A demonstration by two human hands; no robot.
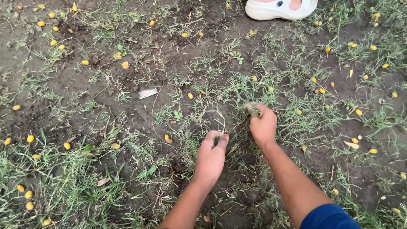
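Here both hands work low in the ground: the left hand (pixel 210 153) pinches a thin grass blade (pixel 222 124), the right hand (pixel 263 125) is closed on a grass tuft (pixel 253 108) just ahead. Gripping close to the soil (pixel 140 114) and pulling steadily seems wisest — the grass is sparse, wiry, pale green, rooted among scattered yellow fruits (pixel 30 138).

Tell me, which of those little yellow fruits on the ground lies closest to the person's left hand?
The yellow fruit just left of the left hand, lying on bare soil beside a grass tuft. All the others are scattered farther off.
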